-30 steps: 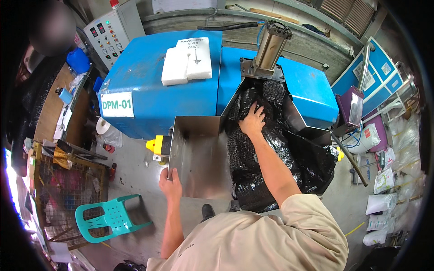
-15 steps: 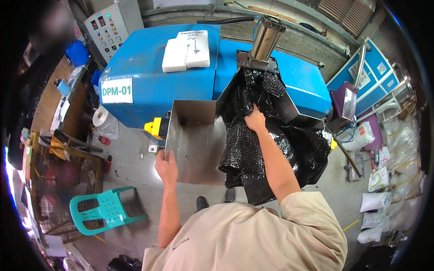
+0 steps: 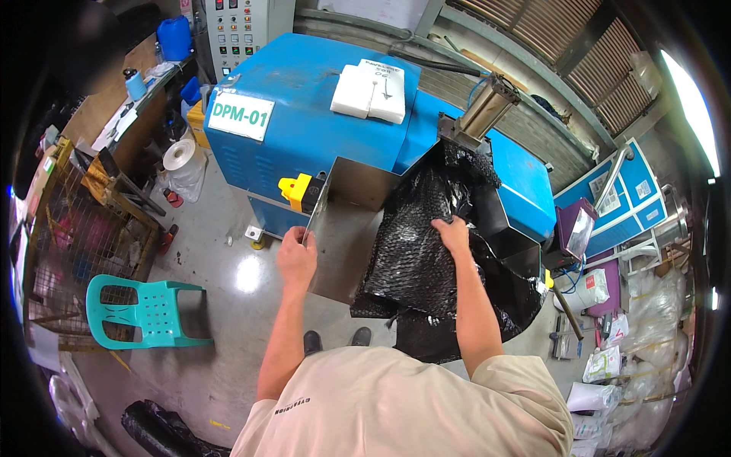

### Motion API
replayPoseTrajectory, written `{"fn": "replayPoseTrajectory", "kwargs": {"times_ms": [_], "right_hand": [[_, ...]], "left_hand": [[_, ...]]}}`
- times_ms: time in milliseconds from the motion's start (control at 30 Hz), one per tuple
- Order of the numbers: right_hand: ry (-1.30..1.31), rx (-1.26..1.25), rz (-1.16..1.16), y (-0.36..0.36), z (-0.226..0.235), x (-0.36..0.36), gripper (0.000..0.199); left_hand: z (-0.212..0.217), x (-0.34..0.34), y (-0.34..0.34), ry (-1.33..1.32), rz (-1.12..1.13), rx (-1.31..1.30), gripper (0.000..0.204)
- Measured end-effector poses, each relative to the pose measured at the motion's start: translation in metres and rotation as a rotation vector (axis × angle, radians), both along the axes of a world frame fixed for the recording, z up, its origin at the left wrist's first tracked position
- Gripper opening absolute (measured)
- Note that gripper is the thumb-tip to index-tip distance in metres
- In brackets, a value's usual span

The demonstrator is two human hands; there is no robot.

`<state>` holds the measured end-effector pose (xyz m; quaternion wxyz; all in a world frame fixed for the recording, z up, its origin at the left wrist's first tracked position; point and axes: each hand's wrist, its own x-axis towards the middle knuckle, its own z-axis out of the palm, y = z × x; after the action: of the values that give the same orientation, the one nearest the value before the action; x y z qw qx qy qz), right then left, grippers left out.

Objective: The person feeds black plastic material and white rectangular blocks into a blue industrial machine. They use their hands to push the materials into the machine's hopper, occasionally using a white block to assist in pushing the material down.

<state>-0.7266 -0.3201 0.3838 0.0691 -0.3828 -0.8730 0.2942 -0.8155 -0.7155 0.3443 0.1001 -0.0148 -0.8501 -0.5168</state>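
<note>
Against the blue machine [image 3: 304, 114], the black plastic sheeting [image 3: 426, 251] now hangs lower from the hopper opening at its right end than a second ago, the right hand [image 3: 452, 232] closed on an upper fold and seemingly drawing it out, though the fisheye bend leaves that unsure. The left hand [image 3: 295, 255] stays gripped on the edge of the grey metal chute [image 3: 346, 228] below the machine's front. A white rectangular label [image 3: 241, 116] sits on the machine's front left, two white blocks [image 3: 371, 90] lie on its top, and white sacks [image 3: 647, 312] stand far to its right.
</note>
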Motion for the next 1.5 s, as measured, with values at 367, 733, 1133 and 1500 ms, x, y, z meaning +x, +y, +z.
{"fn": "replayPoseTrajectory", "kwargs": {"times_ms": [367,733,1133,1500], "right_hand": [[0.519,-0.831,-0.041,-0.009,-0.008,0.048,0.028],[0.187,-0.17,-0.06,-0.055,-0.059,0.016,0.03],[0.393,-0.507,-0.111,-0.046,-0.045,0.077,0.035],[0.234,-0.246,0.014,-0.08,0.057,0.099,0.036]], "left_hand": [[0.004,-0.005,-0.007,-0.03,-0.024,-0.044,0.023],[-0.011,-0.006,0.0,0.08,-0.024,-0.03,0.026],[-0.007,0.0,0.0,0.059,-0.026,-0.006,0.026],[-0.022,-0.001,-0.007,0.163,-0.033,-0.075,0.025]]}}
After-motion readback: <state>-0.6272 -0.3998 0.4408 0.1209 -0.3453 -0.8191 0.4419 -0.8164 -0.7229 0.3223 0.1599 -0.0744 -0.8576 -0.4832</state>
